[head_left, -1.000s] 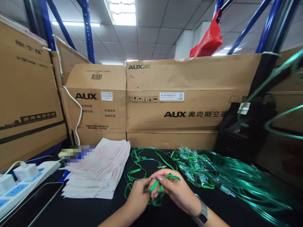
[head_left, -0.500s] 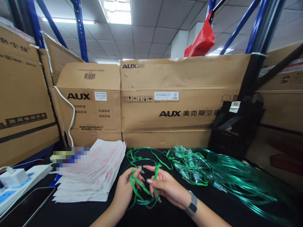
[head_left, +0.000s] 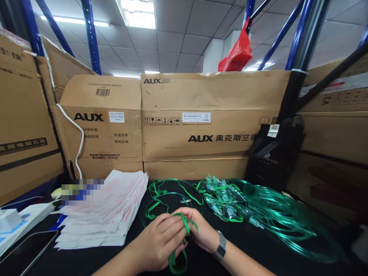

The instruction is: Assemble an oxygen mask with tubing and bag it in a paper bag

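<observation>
Low in the middle of the view, my left hand (head_left: 159, 241) and my right hand (head_left: 201, 232) are pressed together over the black table (head_left: 258, 245). Both are closed round a bundle of green elastic strap (head_left: 178, 245), whose loop hangs out below my left hand. My right wrist wears a watch (head_left: 220, 250). Just behind my hands lie more green straps and clear tubing (head_left: 169, 193) in loose loops.
A pile of green oxygen masks (head_left: 224, 199) with coiled green tubing (head_left: 281, 218) lies to the right. White paper pouches (head_left: 103, 211) are stacked at the left, beside a power strip (head_left: 20, 224) and a phone (head_left: 23, 255). Cardboard boxes (head_left: 201, 126) wall the back; a black bag (head_left: 273, 153) leans there.
My hands, which held the strap stretched apart between spread fingers, have come together and closed round the gathered strap. The camera has turned slightly to the right.
</observation>
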Demonstrator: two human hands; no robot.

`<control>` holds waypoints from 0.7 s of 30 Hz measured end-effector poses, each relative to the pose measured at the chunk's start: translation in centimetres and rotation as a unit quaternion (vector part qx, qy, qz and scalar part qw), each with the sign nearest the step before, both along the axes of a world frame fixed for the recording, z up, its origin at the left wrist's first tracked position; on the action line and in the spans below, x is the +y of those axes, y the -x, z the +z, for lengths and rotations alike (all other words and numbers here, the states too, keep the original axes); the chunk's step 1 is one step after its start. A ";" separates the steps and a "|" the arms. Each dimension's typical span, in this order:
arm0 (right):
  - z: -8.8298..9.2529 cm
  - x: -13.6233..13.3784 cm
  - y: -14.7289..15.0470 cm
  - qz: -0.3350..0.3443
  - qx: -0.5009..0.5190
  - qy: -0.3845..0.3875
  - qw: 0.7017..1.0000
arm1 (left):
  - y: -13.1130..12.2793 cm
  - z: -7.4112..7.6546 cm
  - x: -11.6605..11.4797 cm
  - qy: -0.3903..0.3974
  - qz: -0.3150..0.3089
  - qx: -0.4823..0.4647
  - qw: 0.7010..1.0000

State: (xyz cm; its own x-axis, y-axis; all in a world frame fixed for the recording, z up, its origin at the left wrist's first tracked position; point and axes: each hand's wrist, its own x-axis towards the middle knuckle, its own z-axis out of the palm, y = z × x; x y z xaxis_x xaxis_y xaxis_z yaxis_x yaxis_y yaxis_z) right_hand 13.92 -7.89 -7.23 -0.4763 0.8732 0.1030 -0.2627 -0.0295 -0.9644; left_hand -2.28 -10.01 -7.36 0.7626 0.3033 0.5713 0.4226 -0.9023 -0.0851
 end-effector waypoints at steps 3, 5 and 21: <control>0.9 1.2 -1.5 -0.089 0.011 -0.028 0.996 | 0.4 0.6 0.7 -0.046 0.015 0.067 0.997; 1.6 2.7 -3.2 -0.183 0.022 -0.058 0.981 | 0.5 0.2 1.1 -0.053 0.054 0.042 0.996; 2.6 8.1 -12.8 -0.581 -0.364 -0.191 0.703 | -0.8 -2.3 0.9 0.217 0.203 0.058 0.953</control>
